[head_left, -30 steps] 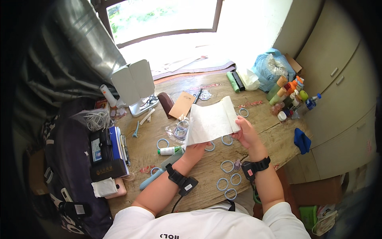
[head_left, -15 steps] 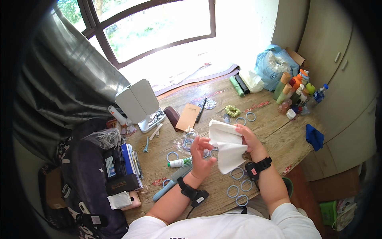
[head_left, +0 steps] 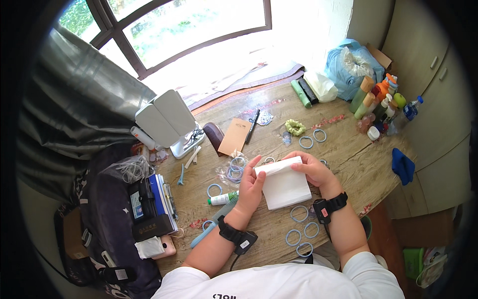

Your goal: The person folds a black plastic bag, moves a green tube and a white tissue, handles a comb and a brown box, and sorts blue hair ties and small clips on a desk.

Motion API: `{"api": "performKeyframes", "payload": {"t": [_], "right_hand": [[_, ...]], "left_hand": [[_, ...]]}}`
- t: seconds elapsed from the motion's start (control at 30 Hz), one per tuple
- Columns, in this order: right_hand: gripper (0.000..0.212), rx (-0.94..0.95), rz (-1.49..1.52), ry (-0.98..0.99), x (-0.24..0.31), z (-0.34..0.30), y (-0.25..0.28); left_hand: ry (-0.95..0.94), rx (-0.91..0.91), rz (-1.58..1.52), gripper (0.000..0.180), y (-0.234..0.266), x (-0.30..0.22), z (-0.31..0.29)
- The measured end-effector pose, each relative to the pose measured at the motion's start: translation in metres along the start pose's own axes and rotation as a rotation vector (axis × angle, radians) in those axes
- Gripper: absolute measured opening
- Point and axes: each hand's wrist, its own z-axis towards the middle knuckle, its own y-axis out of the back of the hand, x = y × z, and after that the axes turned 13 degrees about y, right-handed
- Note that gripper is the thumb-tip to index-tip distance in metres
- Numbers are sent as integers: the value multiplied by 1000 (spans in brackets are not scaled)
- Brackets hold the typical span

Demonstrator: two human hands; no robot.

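Observation:
A white tissue [head_left: 287, 193], partly folded over along its top edge, is held up above the wooden table in front of me. My right hand [head_left: 317, 172] pinches its upper right corner, thumb in front and fingers behind. My left hand [head_left: 250, 192] grips the upper left edge, its thumb resting near the fold. Just below the tissue lie several light blue hair ties [head_left: 299, 213]. Beside my left wrist are a blue comb [head_left: 225, 210] and a white tube with a green cap [head_left: 220, 199].
A clear bag of hair ties [head_left: 235, 169], a tan notebook [head_left: 235, 136], a black pen [head_left: 253, 126] and a green scrunchie [head_left: 295, 127] lie beyond my hands. A white folding mirror [head_left: 167, 119] stands at left. Several bottles [head_left: 383, 102] and a blue cloth [head_left: 403, 166] are at right.
The tissue was hanging loosely from my right hand with my left hand apart. Now both hands hold it, and it is flatter and folded into a smaller shape.

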Motion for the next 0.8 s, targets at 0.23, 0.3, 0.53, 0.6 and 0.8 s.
{"api": "performKeyframes", "payload": {"t": [0.23,0.3,0.53,0.6,0.8], "right_hand": [[36,-6,23,22,2,0,-3],[39,-48,45,36,-4,3,2],[34,-113,114,58,-9,4,4],[33,-94,130,90,-6,4,0],[34,-100,152,63,-4,3,-1]], "left_hand": [[57,-93,-38,49,0,1,1],[45,-118,-45,47,0,1,1],[8,-97,-131,38,2,3,4],[7,-76,-131,37,1,2,4],[-37,-42,-123,35,2,3,5]]}}
